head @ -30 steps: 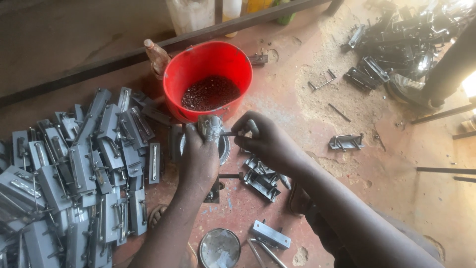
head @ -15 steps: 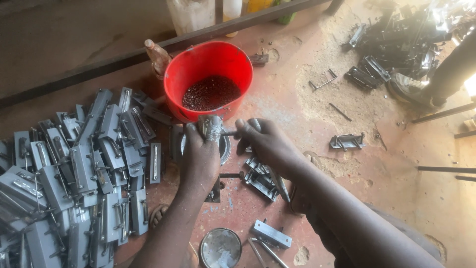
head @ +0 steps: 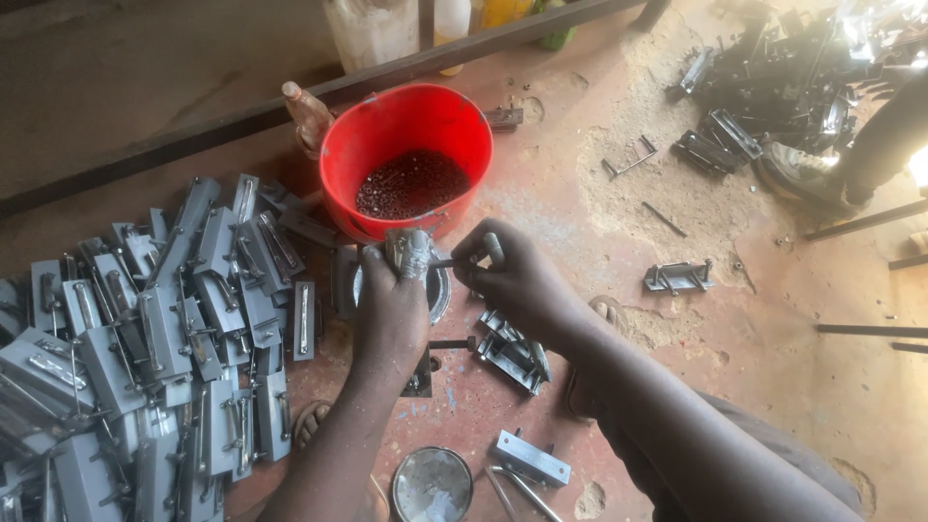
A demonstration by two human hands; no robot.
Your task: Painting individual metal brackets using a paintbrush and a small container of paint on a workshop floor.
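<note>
A: Nearest the camera?
B: Round shiny lid (head: 432,483) on the floor (head: 580,222), w/ a loose grey latch piece (head: 529,458) just beside it. Probably kept near so spares are in reach.

A: And the hands?
B: Left hand (head: 390,311) has its grip clamped on a small metal part (head: 410,251), held upright over a round metal dish (head: 437,286). Right hand (head: 517,280) has its grip pinched on a thin rod (head: 454,261), fingers together, rod pointing sideways into the part. Looks like the left steadies it while the right works the rod, but that's a judgement. Exact contact pt is too small to tell.

A: Anything under them?
B: More latch bits (head: 512,353) on the floor just below the right wrist.

A: Left side?
B: Big heap of grey bolt latches (head: 155,348), overlapping, piled clear of the hands.

A: Further out?
B: Red bucket (head: 406,159) right behind the hands, dark small pieces in the bottom; prob. close for easy reach. A bottle (head: 305,116) leans at its rim. One latch (head: 679,277) lies alone to the right. Far right, a dark pile of parts (head: 773,87) and sb else's shoe (head: 797,174).
</note>
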